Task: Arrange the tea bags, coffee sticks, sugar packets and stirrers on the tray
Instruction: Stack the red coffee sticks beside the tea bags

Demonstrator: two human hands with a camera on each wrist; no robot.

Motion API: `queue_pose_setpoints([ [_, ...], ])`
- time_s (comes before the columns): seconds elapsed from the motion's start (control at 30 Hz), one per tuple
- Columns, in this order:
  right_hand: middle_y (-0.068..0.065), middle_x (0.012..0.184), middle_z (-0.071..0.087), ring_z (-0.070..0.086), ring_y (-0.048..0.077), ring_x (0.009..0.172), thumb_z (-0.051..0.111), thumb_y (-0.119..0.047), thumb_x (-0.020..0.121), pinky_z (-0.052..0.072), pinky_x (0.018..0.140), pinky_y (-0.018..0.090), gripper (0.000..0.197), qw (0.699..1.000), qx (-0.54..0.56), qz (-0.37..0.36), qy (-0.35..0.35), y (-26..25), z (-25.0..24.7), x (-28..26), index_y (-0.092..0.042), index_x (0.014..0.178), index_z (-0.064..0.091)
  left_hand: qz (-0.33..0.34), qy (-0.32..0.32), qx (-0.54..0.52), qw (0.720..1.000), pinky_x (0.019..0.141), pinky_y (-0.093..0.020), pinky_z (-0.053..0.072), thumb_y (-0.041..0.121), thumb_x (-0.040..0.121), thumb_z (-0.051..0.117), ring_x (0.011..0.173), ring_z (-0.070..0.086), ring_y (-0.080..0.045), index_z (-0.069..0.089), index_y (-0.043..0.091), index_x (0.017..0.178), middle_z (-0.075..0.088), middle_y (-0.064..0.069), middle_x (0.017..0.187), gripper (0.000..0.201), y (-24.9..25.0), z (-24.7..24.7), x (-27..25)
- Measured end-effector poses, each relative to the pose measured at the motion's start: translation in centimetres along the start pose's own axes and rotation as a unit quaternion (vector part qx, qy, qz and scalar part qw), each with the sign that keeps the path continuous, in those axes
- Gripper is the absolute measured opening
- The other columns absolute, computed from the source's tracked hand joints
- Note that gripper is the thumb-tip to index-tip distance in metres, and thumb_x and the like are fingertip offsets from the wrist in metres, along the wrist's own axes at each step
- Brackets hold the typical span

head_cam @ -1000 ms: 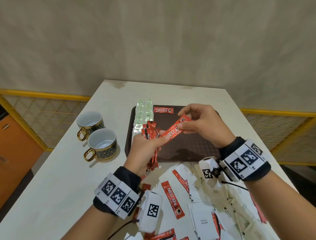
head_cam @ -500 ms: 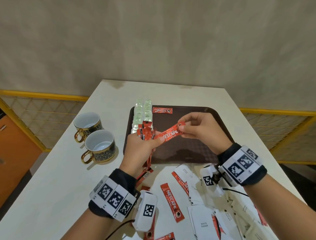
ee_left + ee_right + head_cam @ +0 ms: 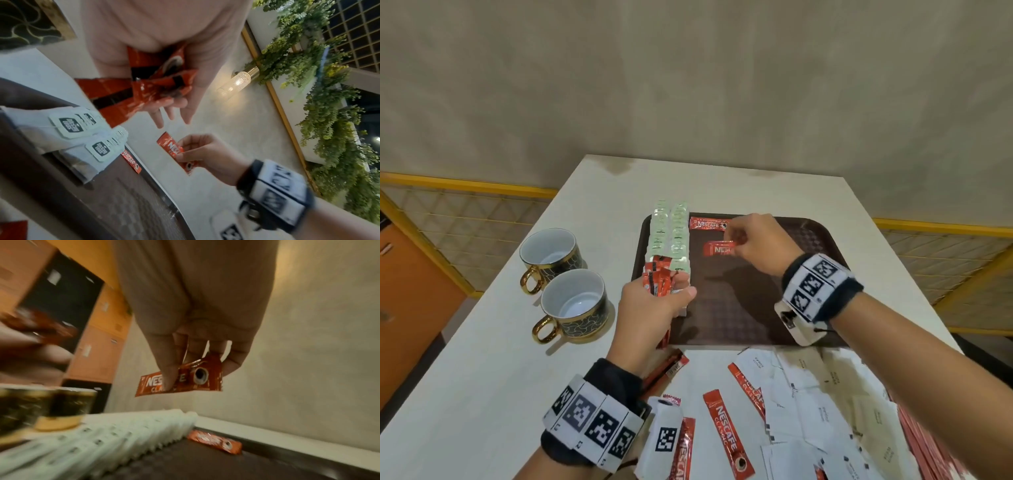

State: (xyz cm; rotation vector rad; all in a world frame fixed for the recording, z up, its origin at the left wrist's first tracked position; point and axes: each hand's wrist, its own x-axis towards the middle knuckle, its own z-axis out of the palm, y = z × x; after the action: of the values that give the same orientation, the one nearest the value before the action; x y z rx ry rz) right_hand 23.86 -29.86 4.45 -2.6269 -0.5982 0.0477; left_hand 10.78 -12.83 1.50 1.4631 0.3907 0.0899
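Note:
A dark brown tray (image 3: 801,240) lies on the white table. Two rows of green-and-white tea bags (image 3: 671,236) line its left side, and one red coffee stick (image 3: 708,224) lies at its far edge. My right hand (image 3: 755,241) pinches another red coffee stick (image 3: 719,248) (image 3: 179,381) just above the tray, below the first one. My left hand (image 3: 654,305) grips a bunch of red coffee sticks (image 3: 657,279) (image 3: 156,84) over the tray's left front corner.
Two black-and-gold cups (image 3: 571,303) stand left of the tray. Loose coffee sticks (image 3: 727,433), white sugar packets (image 3: 801,407) and red stirrers (image 3: 917,445) are piled on the table in front of the tray. A yellow railing runs behind the table.
My right hand pulled one coffee stick out of the left hand's bunch and carried it forward and down over the tray's far part. The left hand kept the bunch.

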Motion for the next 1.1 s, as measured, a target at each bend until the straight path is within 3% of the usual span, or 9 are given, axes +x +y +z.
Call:
queue_pose_setpoints([
  [0.13,0.007,0.094,0.067,0.062,0.024,0.088,0.066,0.001,0.08,0.05,0.077,0.031,0.019,0.997,0.001,0.071,0.027,3.0,2.4,6.8,-0.013,0.093,0.068,-0.011,-0.012,0.006,1.0,0.078,-0.02,0.051,0.011,0.081,0.076,0.095,0.067,-0.007,0.074,0.017,0.092,0.074,0.008,0.099,0.013,0.0,0.4,1.1],
  [0.3,0.011,0.1,0.068,0.063,0.029,0.092,0.066,-0.002,0.079,0.053,0.082,0.037,0.018,0.996,-0.01,0.088,-0.007,4.4,5.2,12.0,-0.017,0.088,0.064,-0.02,-0.013,0.019,1.0,0.062,-0.008,0.047,0.013,0.081,0.076,0.091,0.066,0.0,0.073,0.019,0.09,0.069,0.011,0.109,0.011,0.1,0.9,2.9],
  [0.4,0.01,0.103,0.067,0.063,0.031,0.096,0.06,-0.002,0.082,0.052,0.085,0.038,0.02,0.996,-0.053,0.067,-0.019,5.0,6.0,13.2,-0.014,0.097,0.065,-0.022,-0.005,0.019,1.0,0.06,-0.007,0.048,0.011,0.082,0.076,0.086,0.068,-0.003,0.073,0.018,0.089,0.073,0.004,0.099,0.01,0.4,0.8,3.8],
  [0.5,0.009,0.109,0.066,0.061,0.031,0.102,0.056,-0.001,0.083,0.049,0.086,0.037,0.027,0.994,-0.101,0.041,-0.028,5.3,6.3,13.6,-0.014,0.105,0.065,-0.019,0.003,0.008,1.0,0.065,-0.012,0.051,0.009,0.081,0.075,0.096,0.068,-0.011,0.072,0.016,0.088,0.072,0.001,0.104,0.009,0.7,0.8,4.3],
  [0.73,0.008,0.109,0.066,0.062,0.029,0.099,0.057,-0.002,0.084,0.053,0.084,0.038,0.027,0.993,-0.113,0.022,-0.035,5.6,6.2,13.7,-0.016,0.103,0.067,-0.019,0.006,0.017,1.0,0.062,-0.006,0.051,0.014,0.083,0.074,0.1,0.066,-0.009,0.071,0.016,0.099,0.07,0.001,0.113,0.016,0.5,0.7,4.4],
  [0.83,0.008,0.11,0.066,0.061,0.029,0.101,0.056,-0.002,0.084,0.052,0.084,0.038,0.026,0.992,-0.121,0.017,-0.028,5.6,6.2,13.7,-0.015,0.104,0.067,-0.022,0.011,0.013,1.0,0.072,-0.015,0.054,0.015,0.083,0.075,0.103,0.066,-0.011,0.071,0.017,0.094,0.071,0.002,0.112,0.012,0.4,0.6,4.6],
  [0.93,0.008,0.111,0.067,0.061,0.028,0.102,0.06,-0.004,0.084,0.051,0.084,0.037,0.024,0.994,-0.107,0.023,-0.021,5.7,5.8,13.6,-0.014,0.104,0.067,-0.038,0.007,0.005,0.999,0.084,-0.025,0.054,0.021,0.083,0.075,0.106,0.065,-0.011,0.07,0.017,0.106,0.07,0.005,0.117,0.024,0.3,0.4,4.7],
  [1.0,0.008,0.11,0.067,0.061,0.027,0.102,0.061,-0.007,0.084,0.052,0.085,0.038,0.02,0.996,-0.081,0.032,-0.007,6.0,5.2,13.4,-0.013,0.103,0.068,-0.047,0.001,-0.018,0.999,0.085,-0.028,0.056,0.026,0.084,0.074,0.099,0.068,-0.008,0.067,0.022,0.114,0.072,0.0,0.111,0.031,0.3,0.4,4.6],
  [1.1,0.007,0.106,0.067,0.061,0.023,0.096,0.06,-0.01,0.088,0.05,0.085,0.034,0.014,0.998,-0.024,0.05,0.04,6.4,3.8,12.5,-0.013,0.099,0.068,-0.093,-0.023,-0.091,0.991,0.06,-0.017,0.051,0.033,0.089,0.066,0.061,0.062,-0.001,0.065,0.019,0.113,0.073,-0.004,0.086,0.028,0.9,0.7,4.5],
])
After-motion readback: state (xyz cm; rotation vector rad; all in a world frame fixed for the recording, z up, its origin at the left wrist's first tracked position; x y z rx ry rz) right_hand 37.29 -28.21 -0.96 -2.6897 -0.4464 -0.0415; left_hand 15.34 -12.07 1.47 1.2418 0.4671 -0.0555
